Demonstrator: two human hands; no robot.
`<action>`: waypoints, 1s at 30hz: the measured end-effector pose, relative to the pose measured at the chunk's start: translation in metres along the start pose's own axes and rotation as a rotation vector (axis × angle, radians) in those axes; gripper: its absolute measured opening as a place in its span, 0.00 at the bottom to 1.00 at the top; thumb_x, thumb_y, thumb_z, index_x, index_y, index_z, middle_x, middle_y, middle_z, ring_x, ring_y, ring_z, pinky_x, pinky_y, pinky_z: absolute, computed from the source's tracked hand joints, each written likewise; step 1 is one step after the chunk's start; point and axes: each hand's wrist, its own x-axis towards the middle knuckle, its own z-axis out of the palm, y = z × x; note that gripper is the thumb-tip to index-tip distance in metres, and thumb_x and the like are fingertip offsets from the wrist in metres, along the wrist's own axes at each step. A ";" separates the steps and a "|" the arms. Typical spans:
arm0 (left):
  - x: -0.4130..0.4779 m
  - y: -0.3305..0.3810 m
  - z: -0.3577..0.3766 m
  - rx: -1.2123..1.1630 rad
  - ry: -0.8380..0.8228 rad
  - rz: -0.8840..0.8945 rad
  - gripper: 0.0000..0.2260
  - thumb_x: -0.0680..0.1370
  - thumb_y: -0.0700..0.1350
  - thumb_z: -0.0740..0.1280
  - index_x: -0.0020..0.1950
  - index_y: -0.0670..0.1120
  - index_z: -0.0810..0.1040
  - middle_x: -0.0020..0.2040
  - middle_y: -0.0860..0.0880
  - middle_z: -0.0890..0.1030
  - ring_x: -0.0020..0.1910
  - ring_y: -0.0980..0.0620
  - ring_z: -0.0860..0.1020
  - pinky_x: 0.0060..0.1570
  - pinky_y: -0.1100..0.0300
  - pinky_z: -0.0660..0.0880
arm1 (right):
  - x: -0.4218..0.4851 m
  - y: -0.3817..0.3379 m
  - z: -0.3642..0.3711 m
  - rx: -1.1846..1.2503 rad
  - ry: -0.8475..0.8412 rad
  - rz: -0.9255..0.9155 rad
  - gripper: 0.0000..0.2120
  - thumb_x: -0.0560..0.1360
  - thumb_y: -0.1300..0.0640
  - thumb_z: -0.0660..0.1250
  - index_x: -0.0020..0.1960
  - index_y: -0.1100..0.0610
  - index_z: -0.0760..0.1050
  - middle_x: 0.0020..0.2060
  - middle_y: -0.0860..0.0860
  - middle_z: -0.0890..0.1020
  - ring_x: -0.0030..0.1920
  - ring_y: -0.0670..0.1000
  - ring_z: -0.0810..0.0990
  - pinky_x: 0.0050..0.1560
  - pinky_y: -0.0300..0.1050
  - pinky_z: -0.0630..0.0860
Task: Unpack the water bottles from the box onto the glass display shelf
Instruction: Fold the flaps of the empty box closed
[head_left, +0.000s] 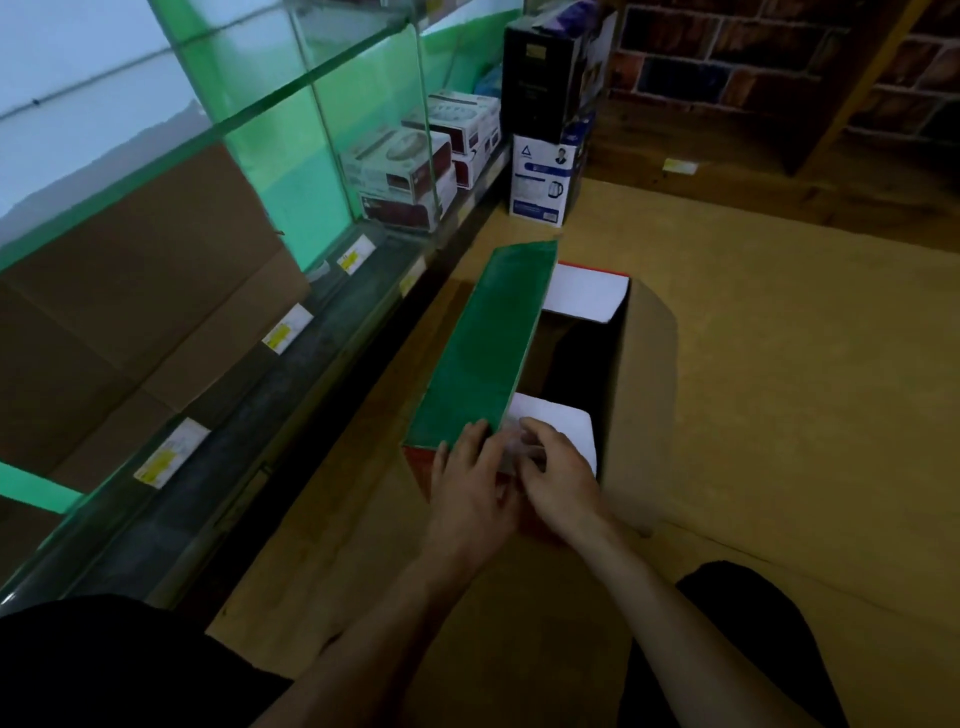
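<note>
While plain brown cartons (130, 291) fill the left of the frame behind the green-tinted glass display shelf (223, 130), the open brown cardboard box (644, 389) stands on the floor at centre, its long green flap (488, 343) raised. A white pack (561, 426) lies inside at the box's near end; no bottle shape is discernible. The left hand (467, 483) rests straight-fingered on the flap's near end. Just right, touching it, the right hand (561, 473) curls over the white pack; blur hides whether it grips.

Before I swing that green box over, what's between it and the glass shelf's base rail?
Nothing in the way: the head view shows only bare tan floor between the green box and the base rail.
</note>
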 end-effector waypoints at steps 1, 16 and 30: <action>0.000 0.001 0.007 0.041 -0.033 0.015 0.25 0.81 0.50 0.63 0.78 0.51 0.65 0.79 0.45 0.64 0.80 0.47 0.58 0.79 0.43 0.53 | -0.004 0.005 -0.003 -0.008 0.031 0.010 0.23 0.85 0.55 0.63 0.79 0.51 0.66 0.73 0.50 0.74 0.70 0.50 0.74 0.70 0.45 0.72; 0.012 0.050 0.058 0.420 -0.204 -0.001 0.34 0.78 0.64 0.63 0.77 0.52 0.53 0.81 0.36 0.44 0.80 0.33 0.41 0.74 0.29 0.45 | -0.039 0.067 -0.036 0.059 0.286 0.232 0.14 0.82 0.60 0.65 0.66 0.49 0.75 0.61 0.50 0.75 0.51 0.44 0.77 0.42 0.29 0.71; 0.014 0.053 0.072 0.476 -0.204 0.015 0.29 0.81 0.65 0.55 0.79 0.57 0.52 0.81 0.38 0.52 0.80 0.32 0.47 0.72 0.26 0.49 | -0.052 0.077 -0.048 0.278 0.261 0.391 0.25 0.82 0.57 0.67 0.77 0.52 0.64 0.66 0.50 0.75 0.64 0.53 0.78 0.59 0.42 0.72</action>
